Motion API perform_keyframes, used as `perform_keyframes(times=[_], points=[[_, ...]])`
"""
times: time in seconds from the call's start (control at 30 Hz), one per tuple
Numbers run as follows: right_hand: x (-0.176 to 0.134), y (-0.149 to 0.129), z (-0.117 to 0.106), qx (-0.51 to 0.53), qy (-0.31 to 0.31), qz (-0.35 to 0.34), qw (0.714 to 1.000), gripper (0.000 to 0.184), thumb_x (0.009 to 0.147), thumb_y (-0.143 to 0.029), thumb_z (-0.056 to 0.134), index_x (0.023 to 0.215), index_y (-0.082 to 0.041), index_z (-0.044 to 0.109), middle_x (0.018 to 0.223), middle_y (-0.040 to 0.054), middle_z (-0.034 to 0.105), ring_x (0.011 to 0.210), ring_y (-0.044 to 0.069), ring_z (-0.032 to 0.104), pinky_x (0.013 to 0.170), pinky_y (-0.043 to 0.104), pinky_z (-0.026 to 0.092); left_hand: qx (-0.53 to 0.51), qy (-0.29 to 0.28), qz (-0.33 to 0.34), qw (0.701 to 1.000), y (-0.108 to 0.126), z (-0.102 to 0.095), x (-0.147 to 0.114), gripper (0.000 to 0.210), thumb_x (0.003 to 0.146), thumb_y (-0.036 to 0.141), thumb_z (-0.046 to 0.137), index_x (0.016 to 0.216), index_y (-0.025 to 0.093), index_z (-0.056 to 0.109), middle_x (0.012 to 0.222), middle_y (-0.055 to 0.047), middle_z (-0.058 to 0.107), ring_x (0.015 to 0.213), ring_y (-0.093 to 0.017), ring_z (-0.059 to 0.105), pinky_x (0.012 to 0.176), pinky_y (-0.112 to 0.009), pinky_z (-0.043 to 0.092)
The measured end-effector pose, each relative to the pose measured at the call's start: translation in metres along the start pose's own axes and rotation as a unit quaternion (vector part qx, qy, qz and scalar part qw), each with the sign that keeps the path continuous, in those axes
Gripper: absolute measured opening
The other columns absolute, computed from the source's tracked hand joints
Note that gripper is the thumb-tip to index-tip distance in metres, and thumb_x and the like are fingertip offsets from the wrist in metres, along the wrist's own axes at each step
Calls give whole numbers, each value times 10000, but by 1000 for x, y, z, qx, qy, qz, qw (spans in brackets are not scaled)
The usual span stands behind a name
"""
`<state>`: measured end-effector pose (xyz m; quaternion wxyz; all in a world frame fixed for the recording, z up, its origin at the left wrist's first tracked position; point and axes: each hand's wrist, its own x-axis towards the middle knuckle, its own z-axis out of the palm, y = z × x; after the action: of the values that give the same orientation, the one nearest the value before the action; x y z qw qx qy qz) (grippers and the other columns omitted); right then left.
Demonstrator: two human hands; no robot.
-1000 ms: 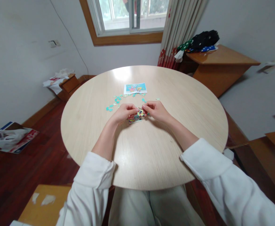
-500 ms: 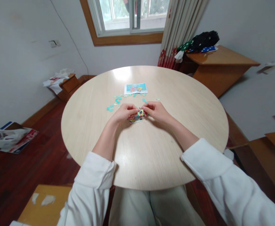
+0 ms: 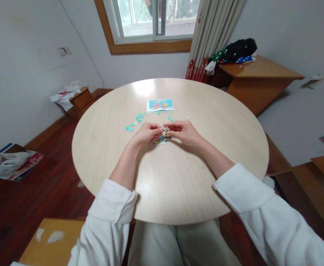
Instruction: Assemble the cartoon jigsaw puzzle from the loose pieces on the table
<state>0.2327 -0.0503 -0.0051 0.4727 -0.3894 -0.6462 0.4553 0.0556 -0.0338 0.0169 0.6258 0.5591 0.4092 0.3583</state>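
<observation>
Although part of it is hidden, the puzzle section (image 3: 160, 140) can be seen on the round table (image 3: 220, 147), on the near side of the picture card (image 3: 160, 104) and apart from it. Its pink, yellow and whitish pieces look joined into a small block, so the work seems partly done; the pieces are too small to count. The left hand (image 3: 150, 132) has thumb and fingers drawn together at the section's left part; whether they pinch a piece or only press, I cannot tell. The right hand (image 3: 184, 130), thumb and fingers slightly parted, is at the section's right end; whether anything sits between them is unclear too.

What seems left are the mostly turquoise loose pieces (image 3: 139, 117), trailing from the card's near edge out to its near left, plus a few small pieces (image 3: 170, 118) nearer than its right end and a single pale piece (image 3: 186, 117) off to its right, slightly nearer. Well beyond the card is a window (image 3: 136, 18), with a curtain (image 3: 211, 29) to the right.
</observation>
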Motion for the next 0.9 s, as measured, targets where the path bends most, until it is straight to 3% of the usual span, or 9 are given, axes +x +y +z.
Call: perform_keyframes(times=[0.5, 0.9], points=[[1, -1, -2, -7, 25, 13, 1000, 330, 558, -330, 832, 820, -152, 740, 724, 44, 703, 670, 151, 627, 698, 345, 541, 4, 18, 3, 1000, 0, 0, 2, 189, 706, 114, 669, 544, 118, 573, 463, 34, 476, 411, -37, 383, 445, -194, 265], [1, -3, -8, -94, 25, -5, 995, 301, 617, -361, 792, 832, -154, 751, 750, 68, 717, 708, 183, 640, 693, 361, 540, 4, 41, 9, 999, 1, 1, 0, 158, 651, 130, 664, 517, 118, 583, 448, 28, 459, 416, -44, 374, 440, -199, 257]])
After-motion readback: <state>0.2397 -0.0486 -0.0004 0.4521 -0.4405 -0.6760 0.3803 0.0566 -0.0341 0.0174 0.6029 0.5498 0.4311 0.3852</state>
